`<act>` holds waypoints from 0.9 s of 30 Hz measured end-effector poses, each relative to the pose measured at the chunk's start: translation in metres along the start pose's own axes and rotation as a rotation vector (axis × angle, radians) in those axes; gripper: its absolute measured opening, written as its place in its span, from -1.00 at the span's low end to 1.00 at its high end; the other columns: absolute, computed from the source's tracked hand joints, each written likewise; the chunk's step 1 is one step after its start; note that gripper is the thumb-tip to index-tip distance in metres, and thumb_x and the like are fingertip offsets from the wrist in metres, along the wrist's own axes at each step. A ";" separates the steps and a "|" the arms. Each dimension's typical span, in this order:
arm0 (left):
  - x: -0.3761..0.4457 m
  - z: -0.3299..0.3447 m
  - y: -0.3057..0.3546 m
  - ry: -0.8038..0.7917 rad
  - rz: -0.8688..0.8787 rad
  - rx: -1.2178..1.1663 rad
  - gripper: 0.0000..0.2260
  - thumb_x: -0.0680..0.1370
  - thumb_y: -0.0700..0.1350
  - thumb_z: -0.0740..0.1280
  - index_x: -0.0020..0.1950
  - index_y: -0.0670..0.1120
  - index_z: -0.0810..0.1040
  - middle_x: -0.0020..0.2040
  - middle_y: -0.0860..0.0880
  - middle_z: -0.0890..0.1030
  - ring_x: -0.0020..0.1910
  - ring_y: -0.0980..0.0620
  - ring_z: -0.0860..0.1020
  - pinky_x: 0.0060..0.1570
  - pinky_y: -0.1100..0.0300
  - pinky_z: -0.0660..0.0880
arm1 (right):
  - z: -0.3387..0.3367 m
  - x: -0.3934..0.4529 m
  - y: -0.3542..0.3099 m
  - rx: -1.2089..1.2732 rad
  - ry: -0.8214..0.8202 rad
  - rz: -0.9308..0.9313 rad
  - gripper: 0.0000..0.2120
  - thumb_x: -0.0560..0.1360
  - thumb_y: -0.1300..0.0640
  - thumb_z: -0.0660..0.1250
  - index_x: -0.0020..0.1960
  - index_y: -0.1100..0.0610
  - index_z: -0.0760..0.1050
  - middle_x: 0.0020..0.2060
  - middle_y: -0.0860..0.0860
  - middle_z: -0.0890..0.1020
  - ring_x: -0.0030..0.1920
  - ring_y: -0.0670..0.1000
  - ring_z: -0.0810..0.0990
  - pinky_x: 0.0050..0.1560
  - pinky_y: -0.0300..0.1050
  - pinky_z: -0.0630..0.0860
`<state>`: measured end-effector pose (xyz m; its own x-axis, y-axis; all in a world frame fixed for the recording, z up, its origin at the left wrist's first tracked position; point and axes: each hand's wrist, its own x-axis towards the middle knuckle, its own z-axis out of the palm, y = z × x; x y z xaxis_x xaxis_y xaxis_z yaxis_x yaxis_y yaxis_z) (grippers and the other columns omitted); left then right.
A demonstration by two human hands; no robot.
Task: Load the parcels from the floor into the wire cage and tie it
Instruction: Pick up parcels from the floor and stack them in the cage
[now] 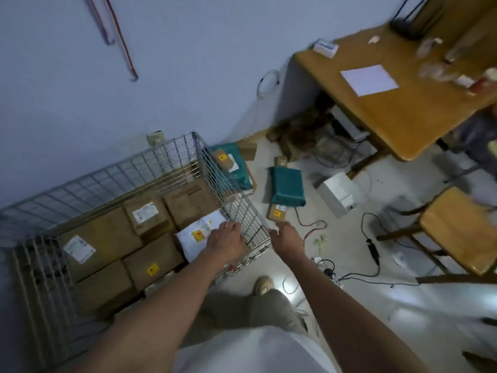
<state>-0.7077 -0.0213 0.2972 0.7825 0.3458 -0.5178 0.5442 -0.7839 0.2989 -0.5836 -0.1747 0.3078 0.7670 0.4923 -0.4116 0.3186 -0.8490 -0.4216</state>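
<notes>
Wooden table [398, 114] with white paper [369, 79]; chair [457, 227] nearby.

The small objects on the brown wooden counter [398, 103] are smeared by blur; the silver wire cage [231, 205] hides part of a teal parcel [236, 168].

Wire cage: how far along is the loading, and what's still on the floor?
Partly done. The wire cage already holds several brown boxes. In hand: the left hand rests on a white parcel inside the cage; the right hand reaches out over the floor, holding nothing. Left: two teal parcels and small brown boxes still lie outside. No tie is visible on the cage.
</notes>
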 end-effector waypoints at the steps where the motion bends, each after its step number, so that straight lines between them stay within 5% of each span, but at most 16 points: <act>1: -0.001 -0.002 0.016 0.004 0.023 0.012 -0.50 0.71 0.03 0.08 0.60 -0.17 0.22 0.61 -0.13 0.23 0.56 -0.15 0.22 0.43 -0.09 0.34 | -0.012 -0.004 0.011 -0.003 0.011 0.023 -0.63 0.59 0.02 0.19 0.30 0.18 0.51 0.24 0.18 0.57 0.21 0.22 0.56 0.17 0.05 0.52; 8: 0.029 0.014 0.126 -0.053 0.136 0.115 -0.47 0.70 0.07 0.10 0.63 -0.12 0.17 0.66 -0.08 0.13 0.61 -0.12 0.14 0.52 -0.11 0.23 | -0.040 -0.008 0.102 0.033 -0.008 0.131 -0.63 0.61 0.09 0.18 0.32 0.27 0.49 0.30 0.20 0.53 0.28 0.20 0.52 0.28 0.01 0.46; 17: 0.115 0.025 0.239 -0.148 0.034 0.094 -0.45 0.71 0.07 0.08 0.65 -0.13 0.12 0.67 -0.10 0.11 0.60 -0.12 0.17 0.51 -0.11 0.23 | -0.136 0.064 0.221 -0.037 -0.102 0.086 -0.51 0.66 0.01 0.14 0.50 0.26 0.30 0.49 0.17 0.35 0.44 0.19 0.37 0.41 0.04 0.36; 27: 0.206 -0.011 0.256 -0.155 -0.072 0.070 -0.45 0.69 0.10 0.12 0.61 -0.15 0.20 0.57 -0.14 0.24 0.46 -0.16 0.33 0.40 -0.10 0.36 | -0.194 0.180 0.239 -0.043 -0.213 0.157 -0.57 0.63 0.01 0.18 0.36 0.30 0.38 0.38 0.26 0.39 0.35 0.27 0.42 0.34 0.06 0.40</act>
<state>-0.4039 -0.1447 0.2754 0.6834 0.3228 -0.6548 0.5704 -0.7959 0.2030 -0.2614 -0.3265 0.2894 0.6756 0.3794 -0.6322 0.2319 -0.9233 -0.3063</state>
